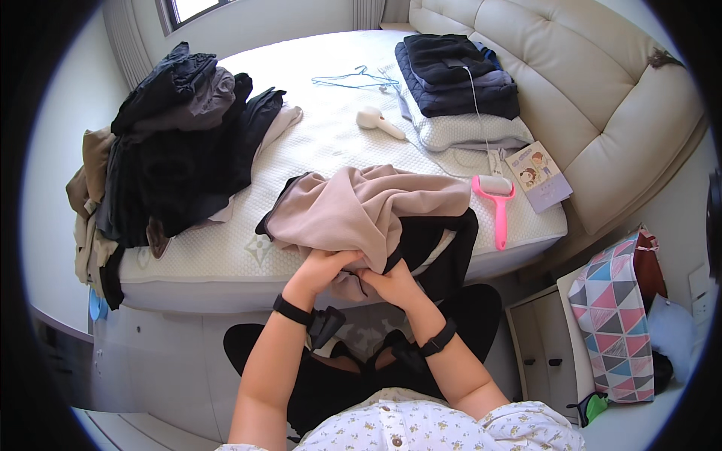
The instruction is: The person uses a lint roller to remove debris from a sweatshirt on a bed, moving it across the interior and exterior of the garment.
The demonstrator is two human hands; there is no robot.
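Pink garment in hand, bunched and unfolded

Both hands are closed on one garment (338, 207), pink on one face and black on the other, which lies at the near edge of the bed (316, 135). The left hand (322, 269) grips the cloth at its near end, thumb on top; the right hand (392, 286) pinches the same end just beside it. Some fingers are hidden by fabric, so their exact hold cannot be told. The pink face is uppermost in loose folds, while black cloth shows at the right and hangs over the edge.

Work on this piece looks to be partway: it is gathered at the hands, neither flat nor folded. On the far right, a stack (451, 79) of dark clothes sits neatly on a pillow (470, 133), and may be the finished part. The big, loose pile (180, 169) on the left may be what is left, though the picture alone does not settle that.

A pink lint roller (500, 214) lies to the right of the garment, near a booklet (538, 177); a white device (380, 122) and blue hangers (350, 80) lie beyond. None of these is being touched.
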